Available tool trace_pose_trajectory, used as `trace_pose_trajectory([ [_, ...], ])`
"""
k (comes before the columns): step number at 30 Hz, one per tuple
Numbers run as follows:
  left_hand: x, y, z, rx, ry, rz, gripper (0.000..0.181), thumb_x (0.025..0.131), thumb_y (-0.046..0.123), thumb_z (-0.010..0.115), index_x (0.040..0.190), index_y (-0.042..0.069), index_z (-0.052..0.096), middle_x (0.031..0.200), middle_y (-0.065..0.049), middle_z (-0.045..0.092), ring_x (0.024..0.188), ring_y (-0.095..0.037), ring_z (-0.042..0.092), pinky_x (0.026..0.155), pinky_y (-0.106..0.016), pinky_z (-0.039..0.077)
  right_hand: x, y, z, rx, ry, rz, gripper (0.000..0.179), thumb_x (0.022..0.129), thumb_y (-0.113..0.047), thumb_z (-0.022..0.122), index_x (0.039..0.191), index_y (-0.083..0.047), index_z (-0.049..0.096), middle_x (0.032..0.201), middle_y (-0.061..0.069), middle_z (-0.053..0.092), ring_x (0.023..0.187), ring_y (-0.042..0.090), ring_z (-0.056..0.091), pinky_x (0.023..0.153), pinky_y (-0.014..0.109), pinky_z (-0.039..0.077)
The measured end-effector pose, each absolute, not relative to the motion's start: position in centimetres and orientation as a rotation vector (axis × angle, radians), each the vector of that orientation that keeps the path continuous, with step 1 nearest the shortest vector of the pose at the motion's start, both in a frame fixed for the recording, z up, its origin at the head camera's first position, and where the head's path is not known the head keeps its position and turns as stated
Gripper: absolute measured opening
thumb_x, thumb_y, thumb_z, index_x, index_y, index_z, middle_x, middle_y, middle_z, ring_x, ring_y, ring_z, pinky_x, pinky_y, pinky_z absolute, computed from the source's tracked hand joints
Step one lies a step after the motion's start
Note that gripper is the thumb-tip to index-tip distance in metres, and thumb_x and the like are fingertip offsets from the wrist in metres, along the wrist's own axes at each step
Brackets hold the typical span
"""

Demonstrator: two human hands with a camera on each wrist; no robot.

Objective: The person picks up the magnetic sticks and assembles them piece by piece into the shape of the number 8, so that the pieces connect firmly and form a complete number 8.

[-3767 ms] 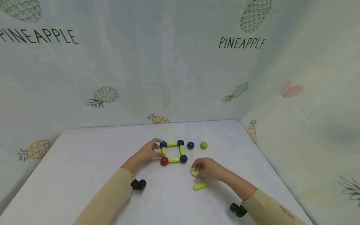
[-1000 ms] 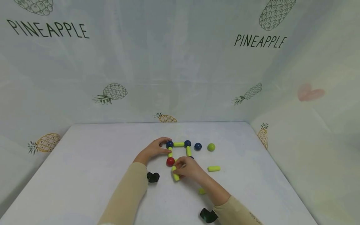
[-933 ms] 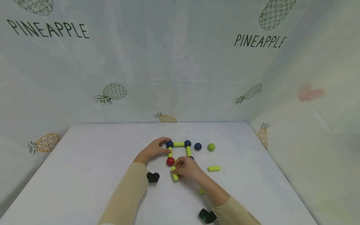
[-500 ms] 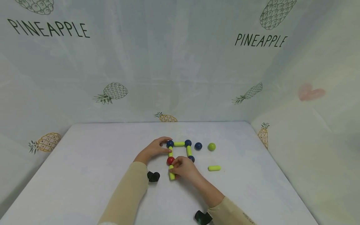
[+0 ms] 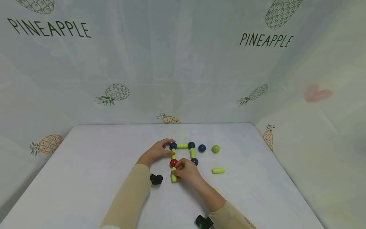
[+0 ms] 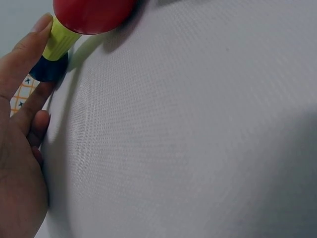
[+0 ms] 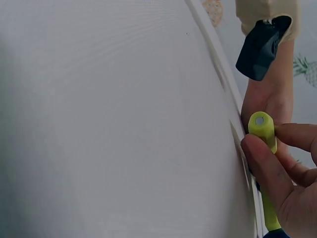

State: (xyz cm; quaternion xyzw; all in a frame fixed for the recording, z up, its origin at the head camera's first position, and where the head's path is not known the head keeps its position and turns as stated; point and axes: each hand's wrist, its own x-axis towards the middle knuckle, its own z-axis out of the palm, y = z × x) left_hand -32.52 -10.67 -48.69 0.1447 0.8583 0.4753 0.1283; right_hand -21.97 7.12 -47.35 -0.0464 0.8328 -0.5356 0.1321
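Note:
Magnetic rods and balls form a square on the white table, with yellow-green rods [image 5: 182, 146] as sides, blue balls at three corners and a red ball [image 5: 173, 163] at the near left. My left hand [image 5: 156, 153] holds the square's left side, thumb on the rod [image 6: 60, 40] and index finger at the far-left blue ball [image 5: 173, 146]. Between thumb and fingers, my right hand [image 5: 188, 171] pinches another magnetic rod [image 5: 173, 176], its far end right at the red ball, in line with the left side. A silver dot shows on its near end in the right wrist view. The right fingers cover the square's near side.
Right of the square lie a loose blue ball [image 5: 201, 148], a green ball [image 5: 215, 149] and a loose rod [image 5: 218, 170]. Another rod [image 5: 215, 190] is mostly hidden behind the right forearm. Black wrist devices [image 5: 156, 179] hang by both sleeves. A pineapple-print curtain [image 5: 183, 63] stands behind the table.
My right hand has taken a rod from the right and brought it left to the red ball. Over the last second the rod has swung into line with the square's left side. My left hand stays put.

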Motion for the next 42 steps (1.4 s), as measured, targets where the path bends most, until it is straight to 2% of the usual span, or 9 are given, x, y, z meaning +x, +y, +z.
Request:
trace_pose_trajectory([
  [29, -32.4, -10.8, -48.7, 0.425, 2.503, 1.402, 0.056, 0.081, 0.017, 0.081, 0.132, 0.015, 0.059, 0.132, -0.011, 0.057, 0.127, -0.033, 0.045, 0.108, -0.048, 0.033, -21.8, 7.0, -47.4, -0.096, 2.458, -1.549, 0.022, 0.082, -0.009, 0.079, 0.093, -0.003, 0.061, 0.076, 0.005, 0.062, 0.061, 0.015, 0.061, 0.056, 0.027, 0.055],
  [42, -32.4, -10.6, -49.0, 0.422, 2.503, 1.391, 0.057, 0.081, 0.018, 0.081, 0.133, 0.015, 0.058, 0.132, -0.010, 0.057, 0.128, -0.032, 0.045, 0.108, -0.046, 0.033, -22.1, 9.7, -45.2, -0.231, 2.710, -1.266, 0.022, 0.081, -0.019, 0.080, 0.095, -0.010, 0.066, 0.080, -0.002, 0.061, 0.070, 0.015, 0.057, 0.063, 0.028, 0.050],
])
